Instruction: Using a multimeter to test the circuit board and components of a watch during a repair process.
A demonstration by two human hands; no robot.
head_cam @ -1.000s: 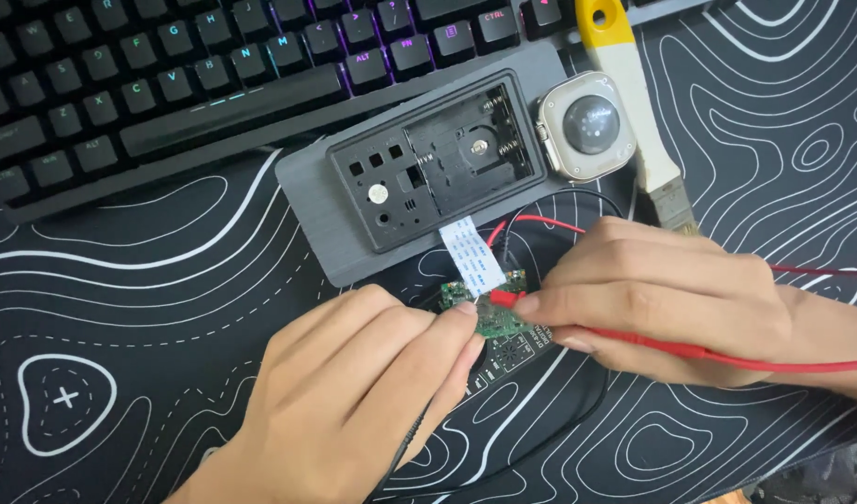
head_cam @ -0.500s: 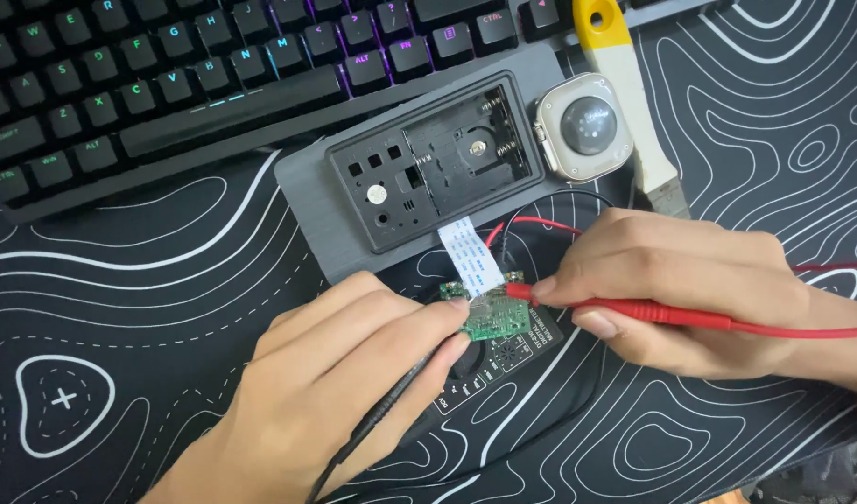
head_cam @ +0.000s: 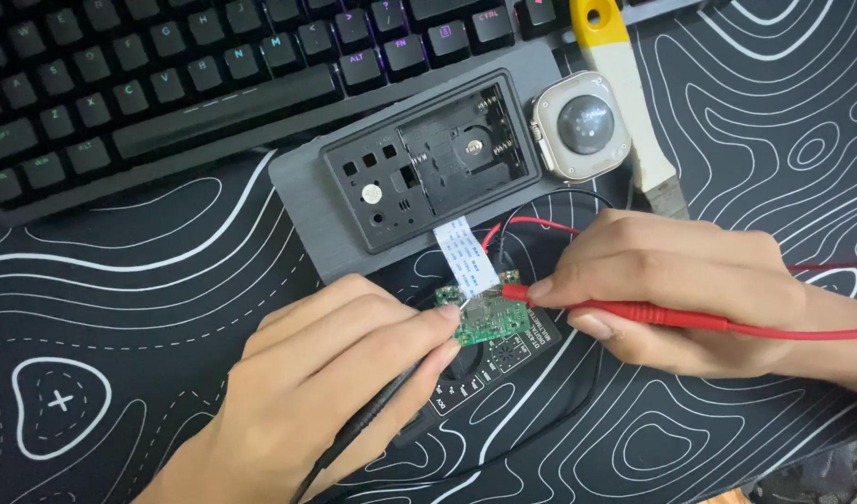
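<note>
1. Between the fingertips of both hands sits a small green circuit board [head_cam: 489, 322], resting on top of a black multimeter [head_cam: 503, 359] that lies on the patterned desk mat [head_cam: 102, 317].
2. The left hand [head_cam: 326, 383] has its fingers together, pinching a black probe [head_cam: 372, 420] whose lead runs back under the palm; the fingertips touch the board's left edge.
3. The right hand [head_cam: 681, 289] has its fingers clamped on a red probe [head_cam: 634, 313], held nearly level, with its tip touching the board's upper right corner just beyond the index fingertip.
4. Just above the fingertips, a white ribbon cable [head_cam: 466, 254] rises from the board to a grey open casing [head_cam: 419, 163] with an empty battery bay.
5. Beyond the right knuckles lie a square watch body [head_cam: 580, 126] and, touching its right side, a tool with a yellow handle [head_cam: 625, 84].
6. Well beyond both hands, a dark keyboard [head_cam: 167, 84] stretches along the mat's far edge.
7. A red wire [head_cam: 531, 224] and a black one loop close to the right thumb.
</note>
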